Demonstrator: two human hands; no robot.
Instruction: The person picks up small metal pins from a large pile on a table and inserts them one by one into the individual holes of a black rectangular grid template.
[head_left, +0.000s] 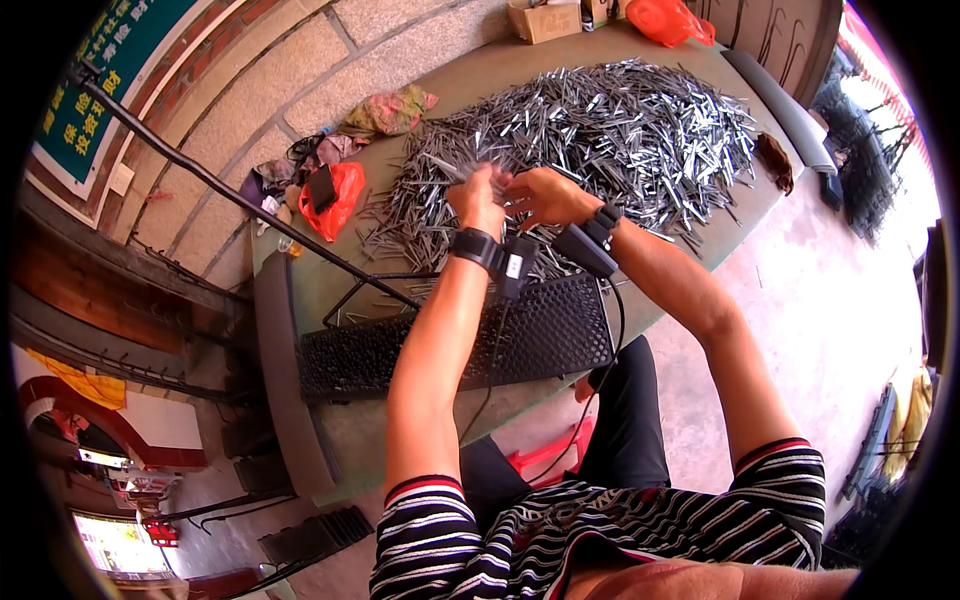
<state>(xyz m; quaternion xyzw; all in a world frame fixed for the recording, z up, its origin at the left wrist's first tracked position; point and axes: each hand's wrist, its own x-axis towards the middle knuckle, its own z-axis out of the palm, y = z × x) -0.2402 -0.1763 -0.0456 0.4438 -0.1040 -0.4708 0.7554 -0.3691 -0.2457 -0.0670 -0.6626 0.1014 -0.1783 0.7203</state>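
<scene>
Both hands, left [478,200] and right [545,196], clenched on a few thin metal rods [470,165] at the pile's [640,130] 9 o'clock edge; likely stiff, light, slippery—best pinched mid-length.

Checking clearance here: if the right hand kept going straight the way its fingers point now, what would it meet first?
The right hand points left toward the left hand, which holds a bundle of metal rods. It would likely meet that hand and bundle first, though depth is unclear.
</scene>
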